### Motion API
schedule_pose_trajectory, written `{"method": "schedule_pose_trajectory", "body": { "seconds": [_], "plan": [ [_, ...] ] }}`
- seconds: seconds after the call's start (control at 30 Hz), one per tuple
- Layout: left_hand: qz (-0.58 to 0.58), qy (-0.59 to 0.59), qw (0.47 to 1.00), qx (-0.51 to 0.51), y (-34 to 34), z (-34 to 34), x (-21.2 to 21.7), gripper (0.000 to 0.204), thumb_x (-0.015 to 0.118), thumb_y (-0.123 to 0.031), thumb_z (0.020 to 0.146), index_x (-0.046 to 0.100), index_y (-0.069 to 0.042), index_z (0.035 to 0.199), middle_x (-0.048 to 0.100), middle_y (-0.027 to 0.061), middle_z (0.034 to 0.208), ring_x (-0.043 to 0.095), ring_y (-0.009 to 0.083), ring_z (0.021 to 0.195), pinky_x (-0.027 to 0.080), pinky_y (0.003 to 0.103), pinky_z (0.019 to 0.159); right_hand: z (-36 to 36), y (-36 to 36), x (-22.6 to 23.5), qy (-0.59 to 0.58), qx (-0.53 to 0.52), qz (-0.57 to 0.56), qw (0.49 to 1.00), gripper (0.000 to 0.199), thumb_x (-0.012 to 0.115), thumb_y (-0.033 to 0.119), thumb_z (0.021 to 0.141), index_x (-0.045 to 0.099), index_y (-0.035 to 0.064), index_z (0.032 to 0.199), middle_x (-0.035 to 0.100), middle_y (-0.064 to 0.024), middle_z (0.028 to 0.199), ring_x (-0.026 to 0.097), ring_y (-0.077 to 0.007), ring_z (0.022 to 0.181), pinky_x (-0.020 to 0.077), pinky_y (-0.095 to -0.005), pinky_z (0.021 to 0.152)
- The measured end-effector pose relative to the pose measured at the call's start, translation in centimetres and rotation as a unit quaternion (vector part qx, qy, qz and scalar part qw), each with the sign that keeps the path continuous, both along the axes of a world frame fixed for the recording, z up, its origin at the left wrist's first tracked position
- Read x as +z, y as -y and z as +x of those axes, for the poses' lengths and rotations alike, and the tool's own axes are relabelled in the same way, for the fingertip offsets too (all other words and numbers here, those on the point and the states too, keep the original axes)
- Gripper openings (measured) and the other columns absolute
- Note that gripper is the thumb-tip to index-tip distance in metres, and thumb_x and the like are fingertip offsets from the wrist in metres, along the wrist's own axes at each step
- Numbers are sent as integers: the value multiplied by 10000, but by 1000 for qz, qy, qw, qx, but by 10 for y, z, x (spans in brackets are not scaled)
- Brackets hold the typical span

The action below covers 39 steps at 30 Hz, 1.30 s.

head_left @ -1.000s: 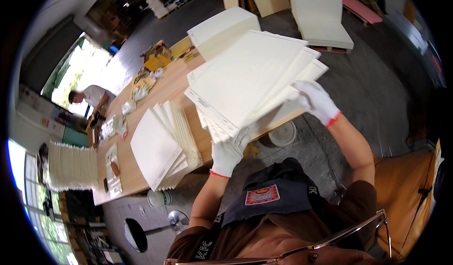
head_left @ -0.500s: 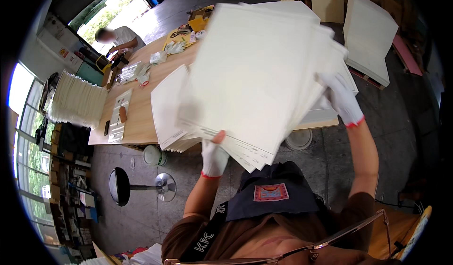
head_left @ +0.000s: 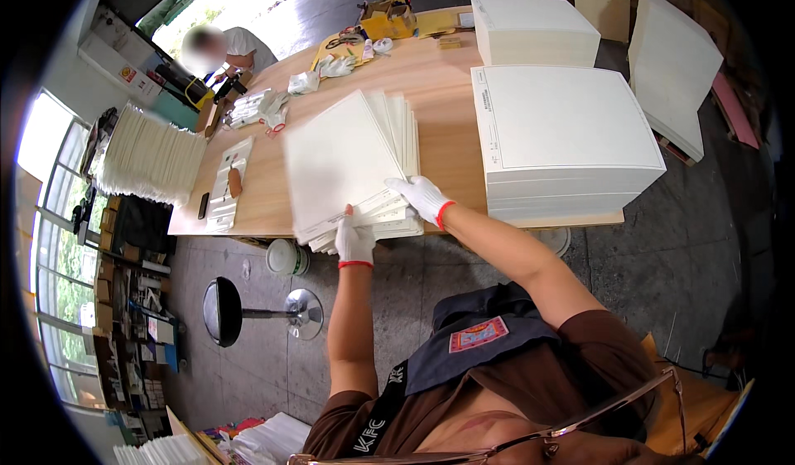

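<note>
A fanned pile of large white paper sheets [head_left: 339,159] lies on the near side of the wooden table, its layers spread unevenly to the right. My left hand [head_left: 355,241], in a white glove with a red cuff, is closed on the pile's near edge, the bare thumb tip on top and the other fingers hidden underneath. At the sheets' near right corner is my right hand [head_left: 422,199], gloved alike, its fingers stretched out and touching the paper. To the right stands a tall, squared stack of printed white sheets [head_left: 571,125].
Another white stack [head_left: 538,30] stands behind the tall one. Gloves [head_left: 335,66], a yellow box [head_left: 389,18] and a dark phone [head_left: 204,206] lie on the wooden table [head_left: 447,125]. A person [head_left: 240,49] works at the far left. A black stool [head_left: 224,312] and a white bucket [head_left: 286,256] stand near the table.
The sheets have come down and left from in front of me onto the table, uncovering the stacks on the right. My right hand has moved left to their near corner.
</note>
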<state>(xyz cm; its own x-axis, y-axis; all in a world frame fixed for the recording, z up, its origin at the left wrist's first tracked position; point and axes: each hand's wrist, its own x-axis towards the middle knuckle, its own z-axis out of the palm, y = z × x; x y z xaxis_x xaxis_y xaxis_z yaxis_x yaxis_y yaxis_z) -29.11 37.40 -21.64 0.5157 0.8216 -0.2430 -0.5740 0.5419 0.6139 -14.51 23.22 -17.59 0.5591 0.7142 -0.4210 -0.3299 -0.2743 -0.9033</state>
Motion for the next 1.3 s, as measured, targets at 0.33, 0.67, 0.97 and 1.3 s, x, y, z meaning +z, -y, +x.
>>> {"method": "schedule_pose_trajectory", "body": {
  "seconds": [0.33,0.67,0.97,1.3],
  "plan": [
    [-147,-111,977,107,25,-5,13,412,512,-173,1036,425,-54,1421,476,130,1416,471,249,1285,414,422,1103,-3,56,-7,-125,59,180,974,454,615,413,995,598,25,1231,667,-92,991,653,-160,834,554,-311,637],
    [402,95,872,-262,211,27,71,342,561,-38,982,549,19,1319,608,190,1346,567,311,1287,398,462,1126,47,345,57,103,-39,53,992,342,541,392,1026,684,108,1153,707,-5,848,586,-49,614,484,-208,547],
    [873,-20,425,-238,331,253,163,311,676,-122,886,671,-133,1197,652,131,1214,610,322,1153,490,388,981,129,452,77,404,-418,-255,772,688,497,708,917,650,59,1085,710,-174,1026,666,-361,1028,493,-423,895],
    [828,-104,431,-343,348,324,137,194,701,-172,887,740,-82,1055,660,158,1116,681,290,951,532,382,848,160,450,101,709,-171,-346,591,572,552,658,906,646,96,866,656,-99,780,683,-318,815,533,-422,744]
  ]
}}
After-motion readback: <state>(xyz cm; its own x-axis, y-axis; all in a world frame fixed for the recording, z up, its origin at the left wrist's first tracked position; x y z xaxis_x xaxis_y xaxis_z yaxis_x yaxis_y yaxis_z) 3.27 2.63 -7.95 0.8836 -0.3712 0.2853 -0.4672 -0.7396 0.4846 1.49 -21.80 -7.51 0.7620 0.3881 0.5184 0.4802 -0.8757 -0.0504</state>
